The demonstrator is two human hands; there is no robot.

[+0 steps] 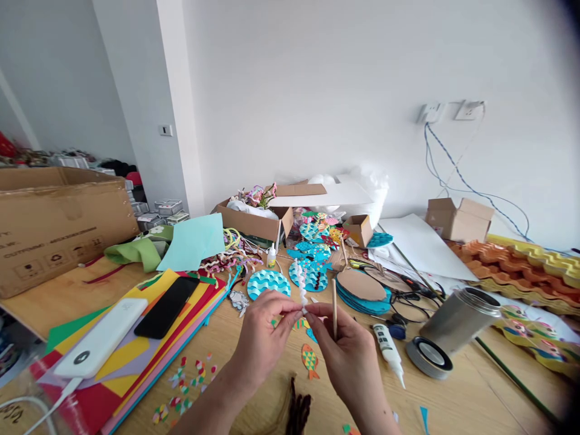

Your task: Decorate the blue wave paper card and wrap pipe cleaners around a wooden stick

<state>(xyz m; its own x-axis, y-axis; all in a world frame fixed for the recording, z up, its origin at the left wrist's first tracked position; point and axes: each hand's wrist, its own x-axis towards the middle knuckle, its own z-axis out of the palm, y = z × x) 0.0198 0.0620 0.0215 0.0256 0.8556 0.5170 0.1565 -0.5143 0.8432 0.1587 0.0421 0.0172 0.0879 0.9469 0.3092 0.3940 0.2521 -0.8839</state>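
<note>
My left hand (263,338) and my right hand (347,350) meet above the wooden table (244,386). Both pinch the lower end of a white wavy paper strip (301,289) that stands up between them. My right hand also grips a thin wooden stick (334,308), held upright. Under the hands lie small paper fish (309,359). Just beyond them sit round blue wave-patterned discs (268,282).
A stack of coloured foam sheets (136,356) lies at left with a black phone (167,307) and a white power bank (100,345) on it. At right are a glue bottle (388,352), a metal can (457,320) on its side and its lid (429,356). Cardboard boxes (54,223) stand behind.
</note>
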